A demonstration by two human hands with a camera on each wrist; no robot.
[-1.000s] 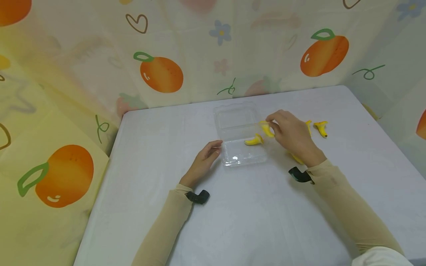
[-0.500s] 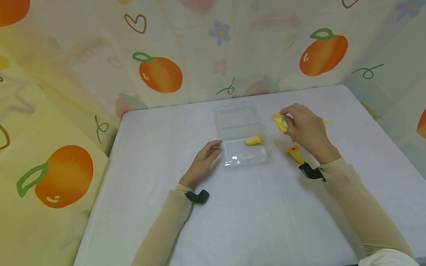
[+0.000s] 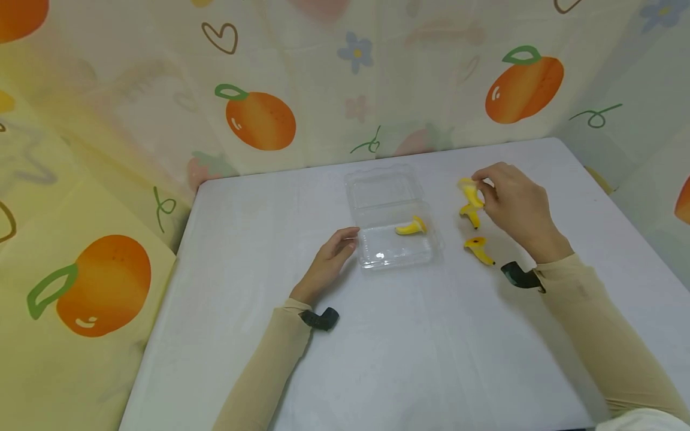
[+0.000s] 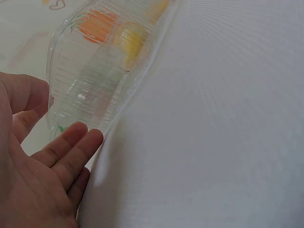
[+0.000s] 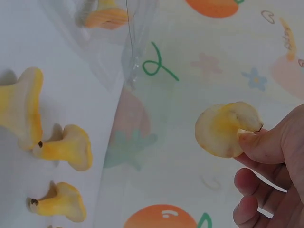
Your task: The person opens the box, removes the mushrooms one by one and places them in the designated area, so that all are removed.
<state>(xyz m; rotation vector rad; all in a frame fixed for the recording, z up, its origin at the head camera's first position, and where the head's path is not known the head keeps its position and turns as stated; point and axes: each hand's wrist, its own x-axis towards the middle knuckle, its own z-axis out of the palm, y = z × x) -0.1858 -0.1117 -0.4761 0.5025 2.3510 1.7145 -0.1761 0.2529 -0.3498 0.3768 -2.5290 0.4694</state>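
Observation:
My right hand (image 3: 520, 206) pinches a yellow chanterelle mushroom (image 5: 223, 130) between thumb and fingers, raised above the table's right side. In the head view this held mushroom overlaps a second mushroom (image 3: 471, 216) lying beneath it, and a third mushroom (image 3: 480, 251) lies nearer. Left of them, a clear plastic clamshell box (image 3: 372, 254) sits with its lid (image 3: 383, 182) laid back; one mushroom (image 3: 411, 226) rests in its base. My left hand (image 3: 329, 263) is at the box's left side, fingers loosely extended with the tips against the clear wall (image 4: 80, 99).
Beside the right hand in the right wrist view, a mushroom (image 5: 66, 147) and another mushroom (image 5: 61, 202) lie on the white cloth. The white-covered table (image 3: 253, 239) ends at a printed fabric backdrop (image 3: 312, 78) with oranges and flowers.
My right hand has moved right, away from the box, with the pinched mushroom, uncovering mushrooms on the table and covering others. The left hand and box stay in place.

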